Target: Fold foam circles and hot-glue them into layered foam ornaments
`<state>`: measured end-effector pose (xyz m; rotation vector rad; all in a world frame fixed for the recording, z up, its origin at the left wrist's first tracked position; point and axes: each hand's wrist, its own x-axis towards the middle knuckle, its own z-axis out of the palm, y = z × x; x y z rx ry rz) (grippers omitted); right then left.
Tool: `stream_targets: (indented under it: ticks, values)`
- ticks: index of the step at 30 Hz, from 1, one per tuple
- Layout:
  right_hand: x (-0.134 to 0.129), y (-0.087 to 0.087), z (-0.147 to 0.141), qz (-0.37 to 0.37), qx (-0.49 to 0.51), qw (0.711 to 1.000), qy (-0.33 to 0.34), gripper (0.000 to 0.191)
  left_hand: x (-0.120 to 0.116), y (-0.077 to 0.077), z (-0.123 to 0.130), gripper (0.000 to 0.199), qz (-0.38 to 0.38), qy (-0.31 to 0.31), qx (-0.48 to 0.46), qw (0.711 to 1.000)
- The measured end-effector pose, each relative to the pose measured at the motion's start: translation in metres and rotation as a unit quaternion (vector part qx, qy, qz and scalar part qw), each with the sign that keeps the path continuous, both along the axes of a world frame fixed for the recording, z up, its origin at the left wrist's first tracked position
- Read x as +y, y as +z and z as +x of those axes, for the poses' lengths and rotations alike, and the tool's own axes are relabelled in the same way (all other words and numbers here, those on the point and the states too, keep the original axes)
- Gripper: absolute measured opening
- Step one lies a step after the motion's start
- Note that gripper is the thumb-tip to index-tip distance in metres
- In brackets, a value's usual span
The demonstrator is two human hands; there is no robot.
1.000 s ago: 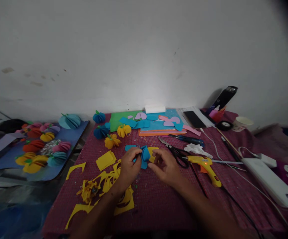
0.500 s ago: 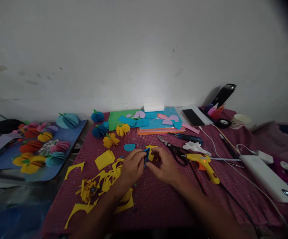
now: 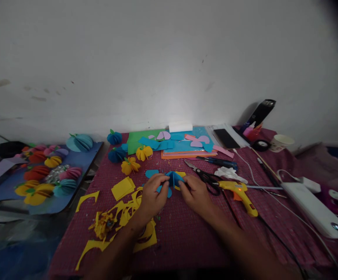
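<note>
Between my two hands a folded blue paper piece [image 3: 173, 179] is spread apart, its folds facing up. My left hand [image 3: 156, 194] pinches its left side, and my right hand [image 3: 196, 193] pinches its right side. Just below it, beside the left fingertips, shows a lighter blue paper piece [image 3: 169, 191]. Another blue paper piece [image 3: 151, 173] lies behind my left hand. Yellow paper [image 3: 181, 175] is partly hidden behind the held piece. Yellow cut scraps [image 3: 126, 210] lie left of and under my left forearm.
Scissors [image 3: 206, 179] and a yellow glue gun [image 3: 240, 193] lie right of my right hand. Yellow paper pumpkins [image 3: 130, 166], blue ones [image 3: 117, 154] and stacked coloured sheets [image 3: 186, 154] are behind. A blue board [image 3: 90, 155] at left holds several paper pumpkins. A paper cup [image 3: 281, 142] stands at right.
The blue piece was narrow and closed between my fingers; now it is spread wider. My hands have moved apart, and the light blue paper below it has come into view.
</note>
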<state>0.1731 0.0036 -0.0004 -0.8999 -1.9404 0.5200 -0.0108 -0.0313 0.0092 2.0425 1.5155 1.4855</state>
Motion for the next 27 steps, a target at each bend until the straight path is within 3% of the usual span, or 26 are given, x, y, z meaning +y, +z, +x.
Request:
stream_targets:
  ticks: [6,9,27]
  values:
    - [0.0013,-0.0036,0.0008,0.006,-0.008,1.0,-0.003,0.015,-0.0021,0.0037,0.0008,0.015,-0.023,0.001,0.011,1.0]
    - [0.0021,-0.005,0.0009,0.008,-0.009,1.0,-0.004,0.016,0.0003,0.0001,0.0011,0.005,-0.023,0.005,0.027,0.999]
    - [-0.0003,0.003,0.0008,-0.017,-0.005,1.0,0.007,0.021,0.0025,-0.0011,0.0019,0.013,0.002,0.052,0.016,0.999]
